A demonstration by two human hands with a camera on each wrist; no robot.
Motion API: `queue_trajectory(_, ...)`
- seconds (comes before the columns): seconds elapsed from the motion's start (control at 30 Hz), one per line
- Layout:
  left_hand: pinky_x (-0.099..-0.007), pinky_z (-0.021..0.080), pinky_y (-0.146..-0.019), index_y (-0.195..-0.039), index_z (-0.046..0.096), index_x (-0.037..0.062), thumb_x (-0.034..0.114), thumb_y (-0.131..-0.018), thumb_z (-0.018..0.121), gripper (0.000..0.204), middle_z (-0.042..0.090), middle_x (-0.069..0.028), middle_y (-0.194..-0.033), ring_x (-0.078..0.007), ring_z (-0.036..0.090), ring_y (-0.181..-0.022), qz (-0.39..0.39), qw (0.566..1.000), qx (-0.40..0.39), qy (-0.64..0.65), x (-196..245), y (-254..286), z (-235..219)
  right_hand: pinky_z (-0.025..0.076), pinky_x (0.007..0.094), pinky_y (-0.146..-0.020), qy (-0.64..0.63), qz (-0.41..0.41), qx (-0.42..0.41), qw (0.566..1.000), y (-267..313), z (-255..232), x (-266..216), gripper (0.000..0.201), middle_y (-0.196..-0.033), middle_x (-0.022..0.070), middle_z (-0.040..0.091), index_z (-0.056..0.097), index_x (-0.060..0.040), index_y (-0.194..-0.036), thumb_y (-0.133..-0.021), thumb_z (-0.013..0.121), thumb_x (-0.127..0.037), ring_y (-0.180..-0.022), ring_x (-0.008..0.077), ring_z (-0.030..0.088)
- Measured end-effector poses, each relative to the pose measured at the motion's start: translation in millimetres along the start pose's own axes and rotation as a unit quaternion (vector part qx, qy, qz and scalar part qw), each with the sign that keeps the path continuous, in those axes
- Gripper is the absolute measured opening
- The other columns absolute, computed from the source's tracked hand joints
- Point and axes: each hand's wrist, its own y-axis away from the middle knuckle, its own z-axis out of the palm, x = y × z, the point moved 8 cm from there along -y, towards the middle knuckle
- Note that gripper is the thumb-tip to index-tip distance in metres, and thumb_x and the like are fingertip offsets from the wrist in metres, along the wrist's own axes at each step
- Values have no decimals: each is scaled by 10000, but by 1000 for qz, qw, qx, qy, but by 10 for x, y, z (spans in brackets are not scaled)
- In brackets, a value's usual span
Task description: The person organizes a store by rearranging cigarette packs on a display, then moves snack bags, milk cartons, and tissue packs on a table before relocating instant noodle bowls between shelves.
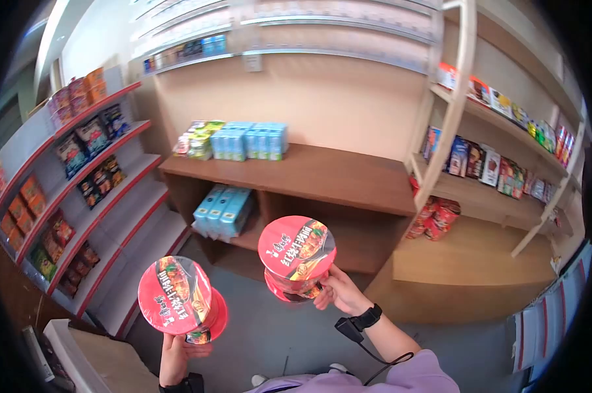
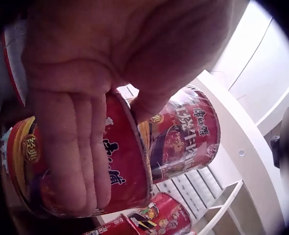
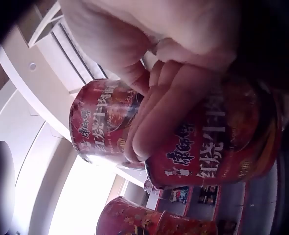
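My left hand [image 1: 176,362] holds two red instant noodle cups in a stack, low on the left in the head view. The upper noodle cup [image 1: 173,295] shows its printed lid, and the lower noodle cup [image 1: 220,316] shows beside it. In the left wrist view the fingers [image 2: 80,161] lie along the near cup, with the thumb over by the other cup [image 2: 193,132]. To the right, my right hand [image 1: 343,293] grips a second such pair, an upper noodle cup [image 1: 296,247] over a lower one [image 1: 278,286]. Its fingers [image 3: 159,122] bend around where the two cups meet.
A brown cabinet [image 1: 348,177] ahead carries blue packs [image 1: 249,141], with more blue packs [image 1: 222,208] inside. Snack racks [image 1: 122,249] with red edges stand at left. A wooden shelf [image 1: 479,239] at right holds packets and red noodle packages [image 1: 443,219].
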Motion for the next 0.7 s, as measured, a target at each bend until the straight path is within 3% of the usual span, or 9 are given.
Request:
queue_trajectory(0.1,-401,603,-636,-1327,273,46,248,-1013,336,379,632,-228,-1009,-346,687,-764,1,999,-34,-4,-311,-11,630,569,336,-538,-13,-12,20,1000,458,-843,-219,621,-820,184,657,139,-207,-1471,-940,454,-144,-643,264,680)
queue_trajectory(0.23,-394,599,-632,-1326,272,57,253,-1008,340,379,634,-236,-1000,-344,688,-758,-1,1000,-7,4,-797,92,1478,570,346,-545,-8,2,38,999,1053,-1876,-463,601,-792,195,658,142,-197,-1461,-949,454,-150,-653,277,682)
queue_trajectory(0.33,-392,593,-636,-1334,245,72,252,-1016,310,372,635,-229,-1003,-334,690,-770,-40,998,-35,40,-1150,271,2065,573,356,-560,-49,9,67,997,1507,-2602,-547,647,-787,215,658,49,-201,-1472,-955,430,-124,-665,292,682)
queue_trajectory(0.57,-390,598,-679,-1328,283,67,239,-1014,337,362,629,-203,-1045,-322,689,-810,-57,995,-67,-37,-1320,791,3256,580,376,-572,-87,-40,154,983,2483,-3922,-604,655,-793,231,654,33,-198,-1475,-948,413,-111,-681,309,683)
queue_trajectory(0.6,-390,596,-689,-1315,305,52,228,-1010,354,356,632,-187,-1052,-311,689,-822,-60,996,-57,-27,-1367,884,3400,579,367,-539,-67,-57,201,976,2640,-4102,-633,428,-767,235,657,286,-111,-1324,-931,456,-133,-646,312,681)
queue_trajectory(0.7,-387,593,-692,-1296,339,31,205,-1004,363,341,640,-178,-1036,-299,689,-830,-82,993,-66,-52,-1605,1150,3724,583,369,-548,-64,-88,233,966,2966,-4651,-682,441,-763,234,657,274,-131,-1334,-931,455,-146,-648,302,682)
